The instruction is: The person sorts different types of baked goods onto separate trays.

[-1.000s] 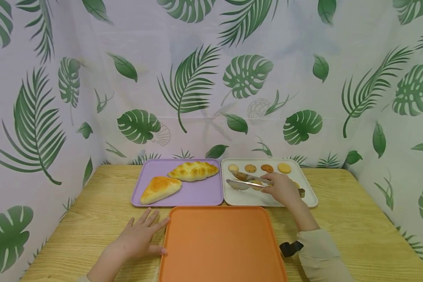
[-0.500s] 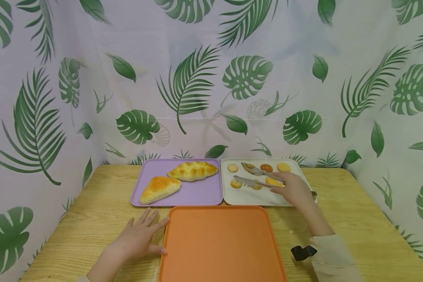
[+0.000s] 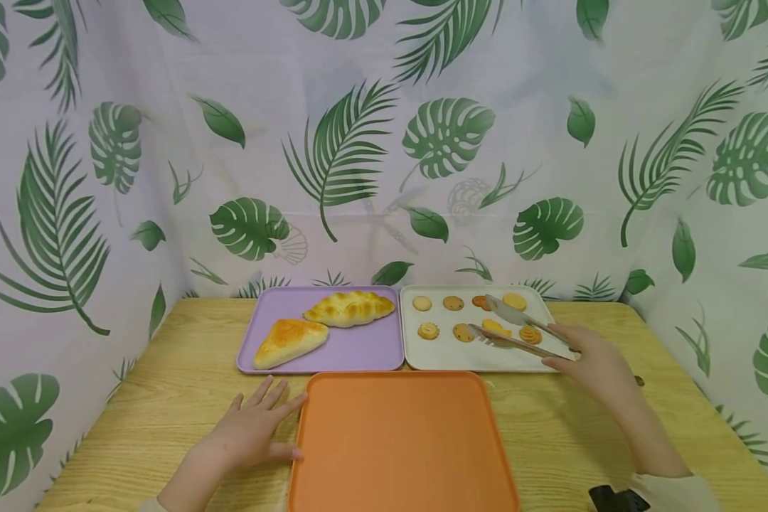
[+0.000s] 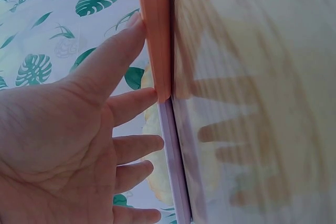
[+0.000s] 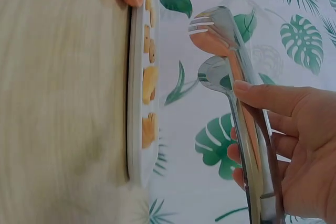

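Observation:
My right hand (image 3: pixel 595 363) grips metal serving tongs (image 5: pixel 247 124), whose two ends stand apart with nothing between them. In the head view the tongs reach over the right part of a white tray (image 3: pixel 416 359) that bears several small cookies (image 3: pixel 428 331). My left hand (image 3: pixel 246 430) has its fingers spread, with thumb and index fingertip against the left edge of an orange tray (image 3: pixel 403 441). The left wrist view shows the same straight fingers beside the orange rim (image 4: pixel 156 40).
A purple tray (image 3: pixel 365 355) at the back left holds a triangular bread (image 3: pixel 289 343) and a braided bread (image 3: pixel 350 309). All trays lie on a wooden table (image 3: pixel 160 384). A leaf-patterned cloth (image 3: pixel 358 263) hangs behind.
My right hand has moved right and toward me with the tongs, away from the left cookies, uncovering them. The left hand has stayed in place at the orange tray.

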A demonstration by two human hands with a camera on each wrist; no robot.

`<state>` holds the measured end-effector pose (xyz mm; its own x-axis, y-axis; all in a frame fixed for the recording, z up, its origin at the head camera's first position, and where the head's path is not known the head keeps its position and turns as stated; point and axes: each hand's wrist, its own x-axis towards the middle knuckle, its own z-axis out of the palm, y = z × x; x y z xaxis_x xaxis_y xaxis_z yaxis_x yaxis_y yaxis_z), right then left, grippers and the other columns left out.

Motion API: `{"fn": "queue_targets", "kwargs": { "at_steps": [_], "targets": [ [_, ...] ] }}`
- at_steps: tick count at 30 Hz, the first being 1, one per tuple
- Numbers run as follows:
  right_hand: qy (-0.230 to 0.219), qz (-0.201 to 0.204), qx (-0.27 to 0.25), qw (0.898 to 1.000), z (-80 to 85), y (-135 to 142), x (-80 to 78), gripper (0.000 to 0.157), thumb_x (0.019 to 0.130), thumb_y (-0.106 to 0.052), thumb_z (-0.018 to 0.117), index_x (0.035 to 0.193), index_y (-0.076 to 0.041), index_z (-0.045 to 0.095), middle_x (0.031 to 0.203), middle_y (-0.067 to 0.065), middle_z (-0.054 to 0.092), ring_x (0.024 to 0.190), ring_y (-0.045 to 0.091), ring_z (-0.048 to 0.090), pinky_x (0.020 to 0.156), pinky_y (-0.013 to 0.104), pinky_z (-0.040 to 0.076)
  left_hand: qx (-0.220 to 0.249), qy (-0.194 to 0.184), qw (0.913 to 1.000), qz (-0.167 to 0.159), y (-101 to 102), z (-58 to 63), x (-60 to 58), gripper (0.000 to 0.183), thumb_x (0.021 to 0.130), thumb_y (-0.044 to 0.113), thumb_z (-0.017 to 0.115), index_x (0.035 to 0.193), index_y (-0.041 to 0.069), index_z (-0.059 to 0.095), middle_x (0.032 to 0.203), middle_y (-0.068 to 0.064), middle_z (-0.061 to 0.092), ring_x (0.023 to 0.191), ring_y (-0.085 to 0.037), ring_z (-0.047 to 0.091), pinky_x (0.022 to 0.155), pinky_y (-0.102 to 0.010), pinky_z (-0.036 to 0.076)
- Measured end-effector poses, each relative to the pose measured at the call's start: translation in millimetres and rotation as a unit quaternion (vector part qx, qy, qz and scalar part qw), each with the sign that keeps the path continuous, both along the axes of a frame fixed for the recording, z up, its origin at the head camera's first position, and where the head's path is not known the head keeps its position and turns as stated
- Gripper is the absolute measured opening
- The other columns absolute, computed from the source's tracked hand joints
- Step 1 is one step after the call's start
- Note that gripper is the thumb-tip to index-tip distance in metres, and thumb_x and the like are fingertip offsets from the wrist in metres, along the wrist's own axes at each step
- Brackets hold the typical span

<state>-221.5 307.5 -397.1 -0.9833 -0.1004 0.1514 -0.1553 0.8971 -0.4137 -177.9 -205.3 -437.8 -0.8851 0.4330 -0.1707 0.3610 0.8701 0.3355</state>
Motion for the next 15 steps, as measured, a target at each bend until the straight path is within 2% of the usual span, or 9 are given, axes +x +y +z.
{"fn": "queue_targets", "kwargs": {
  "at_steps": [4,8,11,15],
  "targets": [
    [0.018,0.0,-0.007,1.0,-3.7,14,16.3,0.063,0.082,-0.028,0.077,0.134,0.001,0.056,0.132,0.03,0.057,0.111,0.049,0.058,0.088,0.062,0.046,0.001,0.003,1.0,0.001,0,-1.3,0.7,0.087,0.075,0.059,0.071,0.147,0.018,0.044,0.156,-0.025,0.03,0.147,-0.048,0.018,0.105,-0.078,0.018],
    [-0.006,-0.003,0.0,1.0,-9.8,27,32.7,0.067,0.082,-0.034,0.077,0.134,0.002,0.055,0.129,0.032,0.057,0.109,0.05,0.058,0.085,0.061,0.048,0.0,0.006,1.0,0.001,0,-3.1,1.0,0.087,0.075,0.058,0.071,0.147,0.018,0.044,0.156,-0.025,0.03,0.147,-0.048,0.018,0.106,-0.078,0.018],
    [-0.004,0.0,0.005,1.0,-18.8,38,43.8,0.068,0.08,-0.033,0.078,0.133,0.005,0.056,0.123,0.032,0.06,0.104,0.049,0.06,0.082,0.06,0.05,-0.001,0.011,0.9999,0.0,0,-4.8,1.0,0.087,0.075,0.058,0.071,0.147,0.017,0.045,0.156,-0.025,0.031,0.146,-0.049,0.019,0.106,-0.078,0.019],
    [0.028,0.013,0.016,0.999,-34.4,48,57.2,0.064,0.074,-0.029,0.083,0.126,0.003,0.062,0.114,0.026,0.067,0.092,0.041,0.066,0.074,0.052,0.055,-0.001,0.014,0.9999,0.0,0,-6.6,1.4,0.087,0.075,0.058,0.071,0.147,0.017,0.044,0.156,-0.025,0.031,0.146,-0.049,0.019,0.105,-0.078,0.019]
  ]
}}
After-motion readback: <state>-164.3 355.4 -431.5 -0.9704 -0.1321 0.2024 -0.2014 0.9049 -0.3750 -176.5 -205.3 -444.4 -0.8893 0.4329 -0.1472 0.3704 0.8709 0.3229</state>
